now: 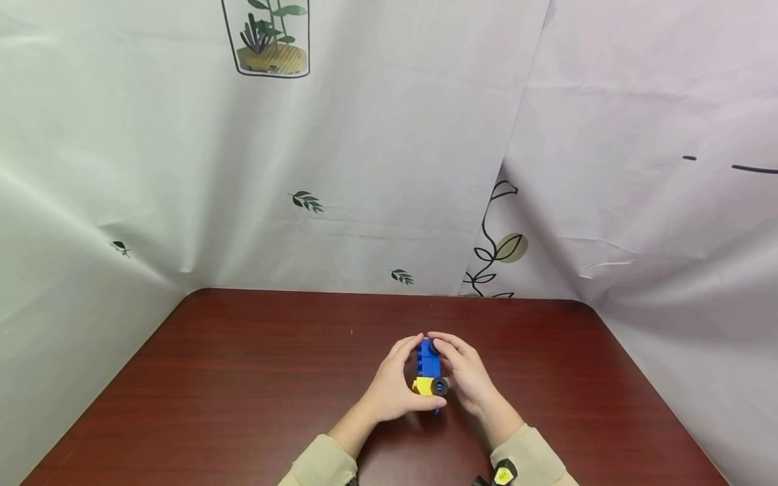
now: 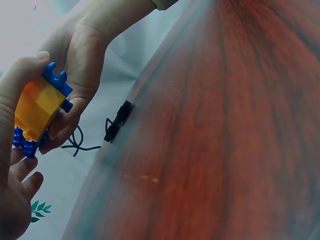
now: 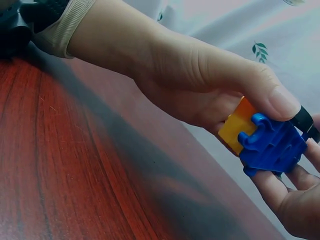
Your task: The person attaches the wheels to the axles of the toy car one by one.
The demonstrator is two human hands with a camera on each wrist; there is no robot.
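Note:
A small toy car of blue and yellow building blocks point(image 1: 429, 365) is held above the table between both hands. Black wheels point(image 1: 439, 386) show on its right side in the head view. My left hand point(image 1: 394, 388) grips it from the left, thumb at the near end and fingers at the far end. From the right, my right hand point(image 1: 467, 374) holds it with curled fingers near the far wheel. The yellow block point(image 2: 37, 107) faces the left wrist camera, with blue pieces at its ends. In the right wrist view the blue part point(image 3: 274, 145) sits under the right thumb.
The dark red wooden table point(image 1: 243, 378) spreads beneath the hands. White cloth point(image 1: 389, 135) with printed plants hangs behind and at both sides. In the left wrist view a black object with a cable point(image 2: 118, 121) lies by the table edge.

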